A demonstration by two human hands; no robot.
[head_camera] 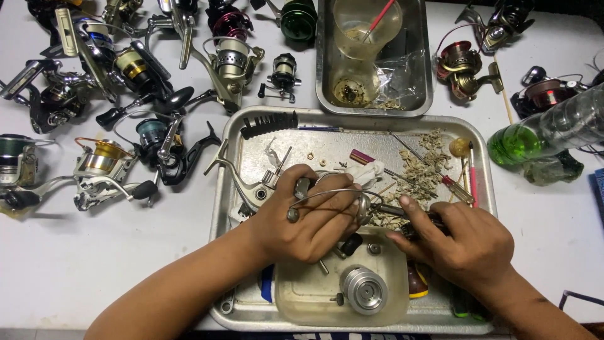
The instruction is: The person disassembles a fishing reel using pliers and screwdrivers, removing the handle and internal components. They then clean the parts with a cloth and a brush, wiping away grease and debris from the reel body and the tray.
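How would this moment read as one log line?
left hand: grips fishing reel | right hand: holds tool at reel | site: metal tray | nearby: silver spool

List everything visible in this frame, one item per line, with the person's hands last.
Metal tray: one, silver, centre.
Reel body: one, silver, under left hand.
Spool: one, silver, in plastic tub.
Plastic tub: one, cloudy, tray front.
Comb: one, black, tray top left.
Screwdriver: one, red handle, tray right.
Small tray: one, silver, top centre.
Plastic cup: one, clear, in small tray.
Bottle: one, clear with green liquid, right.
Fishing reels: many, mixed colours, left and top.
Left hand: gripping reel.
Right hand: holding dark tool.
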